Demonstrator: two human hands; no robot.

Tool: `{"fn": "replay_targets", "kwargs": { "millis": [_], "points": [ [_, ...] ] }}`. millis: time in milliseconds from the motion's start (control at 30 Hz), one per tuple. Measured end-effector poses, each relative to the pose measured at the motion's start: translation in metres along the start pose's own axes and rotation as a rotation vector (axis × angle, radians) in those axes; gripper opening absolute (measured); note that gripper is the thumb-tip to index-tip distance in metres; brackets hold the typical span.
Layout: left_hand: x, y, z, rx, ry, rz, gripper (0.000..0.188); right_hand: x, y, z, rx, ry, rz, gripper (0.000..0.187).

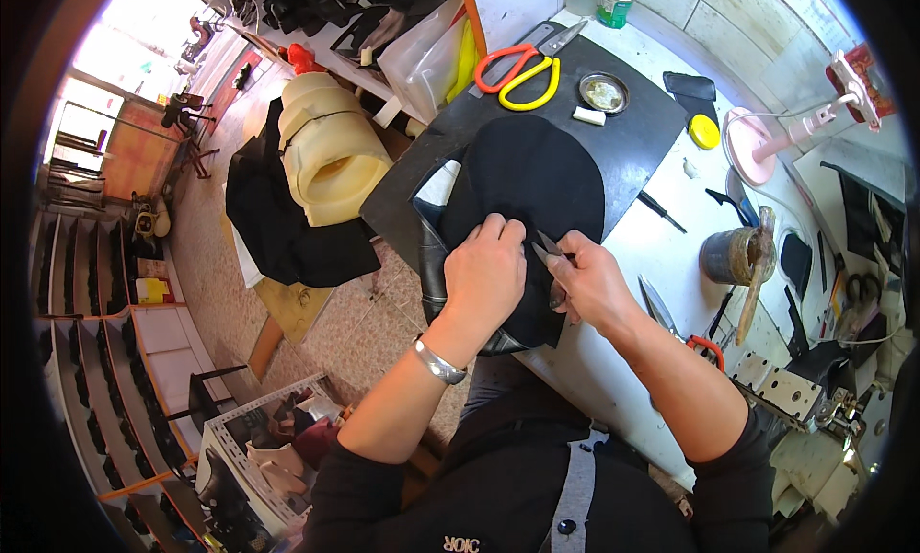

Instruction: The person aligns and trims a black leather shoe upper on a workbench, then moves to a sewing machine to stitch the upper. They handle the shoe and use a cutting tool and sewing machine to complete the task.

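White tabletop runs along the right of a tiled room, with a dark mat across its far left part. Over the mat's near edge lies a black cloth piece, its long axis running roughly near to far; the broad rounded end points far, and the narrower end comes near, toward the person's lap. Left of it and partly beneath shows a shiny dark piece; how the two join is hidden. Left hand lies on the cloth with its fingers close together, fingertips against it, the thumb hard to make out. Right hand holds a pointed metal tool, its tip toward the far left; fingers cover its handle, and whether the tip touches the cloth cannot be told. Matt and plain, the cloth is so dark that folds and seams barely show.
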State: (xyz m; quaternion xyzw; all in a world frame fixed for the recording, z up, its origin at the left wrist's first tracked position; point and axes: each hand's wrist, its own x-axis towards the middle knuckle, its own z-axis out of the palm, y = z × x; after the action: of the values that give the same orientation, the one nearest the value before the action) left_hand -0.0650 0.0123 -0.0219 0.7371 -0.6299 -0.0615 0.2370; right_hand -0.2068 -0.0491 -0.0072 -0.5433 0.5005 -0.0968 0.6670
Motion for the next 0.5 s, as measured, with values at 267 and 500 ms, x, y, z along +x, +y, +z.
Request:
{"fn": "replay_targets", "kwargs": {
  "millis": [267,500],
  "points": [
    [0.021,-0.02,-0.01,-0.307,-0.272,-0.168,0.009,0.008,-0.002,-0.001,-0.292,0.041,-0.125,0.014],
    [0.012,-0.015,-0.013,-0.096,-0.242,0.022,0.014,0.008,0.009,0.002,-0.198,0.073,-0.13,0.015]
  ]
}}
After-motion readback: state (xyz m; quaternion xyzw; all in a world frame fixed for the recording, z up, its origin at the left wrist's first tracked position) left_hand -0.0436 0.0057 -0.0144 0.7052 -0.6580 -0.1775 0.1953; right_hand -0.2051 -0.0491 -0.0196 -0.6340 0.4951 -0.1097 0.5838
